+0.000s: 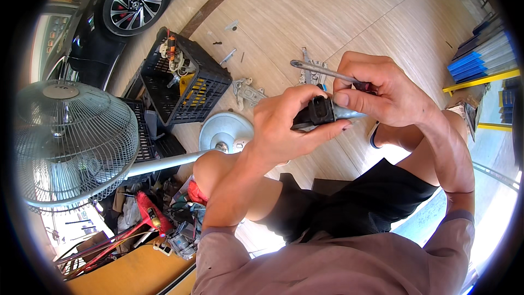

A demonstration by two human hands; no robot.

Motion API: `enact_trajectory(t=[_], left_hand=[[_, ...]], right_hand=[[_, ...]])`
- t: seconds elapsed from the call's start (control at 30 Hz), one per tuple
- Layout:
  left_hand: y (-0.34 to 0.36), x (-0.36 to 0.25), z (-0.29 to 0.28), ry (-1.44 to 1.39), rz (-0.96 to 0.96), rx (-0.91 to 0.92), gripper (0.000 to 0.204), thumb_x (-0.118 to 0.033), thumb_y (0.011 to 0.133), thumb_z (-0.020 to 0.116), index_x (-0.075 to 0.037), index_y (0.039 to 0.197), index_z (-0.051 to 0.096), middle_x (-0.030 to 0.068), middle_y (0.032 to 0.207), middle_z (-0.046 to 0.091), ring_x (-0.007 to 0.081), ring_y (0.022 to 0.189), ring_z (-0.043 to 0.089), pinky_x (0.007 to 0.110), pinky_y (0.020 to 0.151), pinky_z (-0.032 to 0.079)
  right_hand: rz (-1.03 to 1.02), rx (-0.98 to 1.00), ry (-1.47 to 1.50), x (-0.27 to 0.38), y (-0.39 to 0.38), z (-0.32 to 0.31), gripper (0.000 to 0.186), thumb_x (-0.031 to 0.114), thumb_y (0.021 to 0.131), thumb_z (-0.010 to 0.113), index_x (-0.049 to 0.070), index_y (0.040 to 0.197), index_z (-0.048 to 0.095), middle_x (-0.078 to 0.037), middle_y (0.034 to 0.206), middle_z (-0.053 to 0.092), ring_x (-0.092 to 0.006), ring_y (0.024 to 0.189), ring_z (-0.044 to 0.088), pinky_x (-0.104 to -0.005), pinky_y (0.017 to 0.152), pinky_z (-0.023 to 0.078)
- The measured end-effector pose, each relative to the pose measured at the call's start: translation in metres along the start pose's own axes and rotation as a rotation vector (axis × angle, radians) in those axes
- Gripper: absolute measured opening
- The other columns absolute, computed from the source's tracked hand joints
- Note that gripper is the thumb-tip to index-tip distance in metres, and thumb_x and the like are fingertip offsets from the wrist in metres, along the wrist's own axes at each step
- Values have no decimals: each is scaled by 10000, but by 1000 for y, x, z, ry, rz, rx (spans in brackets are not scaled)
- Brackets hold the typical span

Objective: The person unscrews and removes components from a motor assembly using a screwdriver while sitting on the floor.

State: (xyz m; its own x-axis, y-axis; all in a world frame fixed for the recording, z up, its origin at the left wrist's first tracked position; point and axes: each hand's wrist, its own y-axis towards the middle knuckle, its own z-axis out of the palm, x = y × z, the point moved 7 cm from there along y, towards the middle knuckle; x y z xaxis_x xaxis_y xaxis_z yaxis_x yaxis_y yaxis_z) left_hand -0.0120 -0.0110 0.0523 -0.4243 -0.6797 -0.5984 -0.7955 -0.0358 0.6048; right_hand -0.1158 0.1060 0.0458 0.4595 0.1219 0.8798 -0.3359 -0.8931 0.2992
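My left hand grips a small motor-like part, its black housing with a socket facing up and a silvery cylindrical end at the right. Between the fingers of my right hand is a metal wrench, its rounded, ring-like end pointing left above the part. The right thumb lies close to the part's silvery end; whether it presses on it I cannot tell. Something dark red shows by the right fingertips, mostly hidden. Both hands are together above my lap.
A black plastic crate of parts stands at the left, near a standing fan with a round base. Metal brackets lie on the tiled floor. A car wheel is far left; a rack with blue packages stands right.
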Motion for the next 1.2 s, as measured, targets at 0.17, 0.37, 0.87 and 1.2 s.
enact_trajectory(t=[0.17, 0.37, 0.87, 1.2], left_hand=[[1, -1, -1, 8, -1, 5, 583, -218, 591, 966, -23, 1013, 614, 46, 748, 677, 86, 617, 635, 211, 547, 504], [5, -4, -1, 23, 30, -12, 549, -217, 594, 959, -27, 1005, 650, 33, 713, 664, 74, 568, 588, 209, 502, 459], [1, -3, 4, 25, 55, -8, 499, -214, 601, 949, -14, 967, 674, 38, 653, 635, 108, 539, 589, 233, 489, 457], [-1, 7, 8, -105, -162, 60, 494, -167, 612, 945, -5, 985, 665, 49, 716, 676, 84, 621, 621, 230, 555, 493]], right_hand=[[68, 10, 33, -2, -1, 2, 186, 202, 931, 677, 30, 880, 628, -12, 764, 508, -105, 640, 441, -275, 556, 350], [175, 2, 173, -6, -3, 3, 191, 195, 937, 678, 23, 890, 612, 11, 780, 496, -61, 660, 421, -246, 555, 339], [127, 34, -51, -10, -3, 6, 323, 327, 978, 608, 25, 877, 559, -40, 743, 487, -144, 654, 423, -308, 583, 368], [407, 33, 196, -23, -8, 11, 382, 385, 985, 601, 32, 839, 592, 41, 649, 435, -60, 624, 373, -263, 534, 324]])
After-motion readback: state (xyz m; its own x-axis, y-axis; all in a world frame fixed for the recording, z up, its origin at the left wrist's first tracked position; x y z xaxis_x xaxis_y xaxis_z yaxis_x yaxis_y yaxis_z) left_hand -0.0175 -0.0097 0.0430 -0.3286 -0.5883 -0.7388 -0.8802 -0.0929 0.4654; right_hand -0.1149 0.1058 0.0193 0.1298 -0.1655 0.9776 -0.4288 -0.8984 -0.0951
